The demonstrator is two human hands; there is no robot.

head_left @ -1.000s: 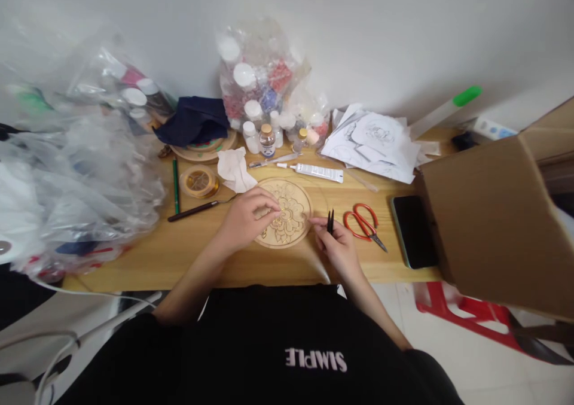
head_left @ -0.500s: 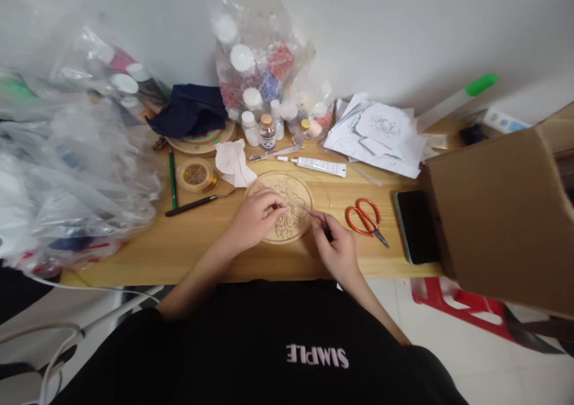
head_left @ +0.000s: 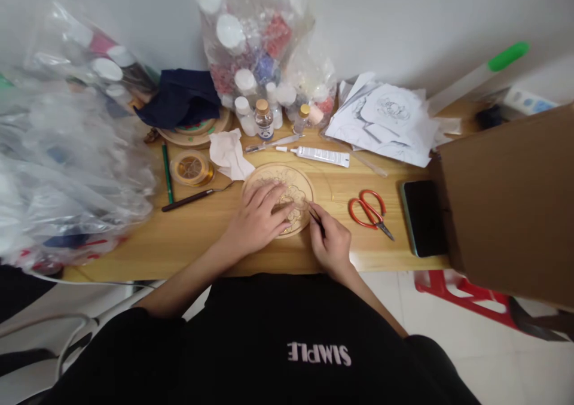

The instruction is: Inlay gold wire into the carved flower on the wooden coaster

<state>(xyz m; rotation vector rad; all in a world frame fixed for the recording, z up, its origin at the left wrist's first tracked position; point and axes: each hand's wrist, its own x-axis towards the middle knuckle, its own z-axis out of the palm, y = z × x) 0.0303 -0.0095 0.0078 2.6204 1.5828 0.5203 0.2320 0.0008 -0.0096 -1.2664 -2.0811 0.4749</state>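
Note:
A round wooden disc (head_left: pixel 307 188) with a flower pattern outlined in thin gold wire lies on the table in front of me. My left hand (head_left: pixel 258 219) rests flat over its left part, fingers spread, hiding some of the pattern. At the disc's right edge, my right hand (head_left: pixel 330 237) grips slim dark tweezers (head_left: pixel 315 215), their tip pointing at the pattern. Whether the tip holds wire is too small to tell. Orange-handled scissors (head_left: pixel 371 212) lie right of that hand. Left of the disc are a dark-handled tool with a thin metal tip (head_left: pixel 191 200) and crumpled tissue (head_left: pixel 231 154).
A spool of gold wire (head_left: pixel 192 167) and a green pencil (head_left: pixel 167 171) lie left. Behind the disc are a white glue tube (head_left: pixel 321 155), small bottles (head_left: pixel 264 121) and paper drawings (head_left: pixel 385 124). A phone (head_left: pixel 424 219) and cardboard box (head_left: pixel 506 207) stand right; plastic bags (head_left: pixel 76 171) fill the left.
My left hand has gone from a pinch above the disc to lying flat on it. The right hand stays at the disc's right edge with the tweezers. The camera view has shifted slightly.

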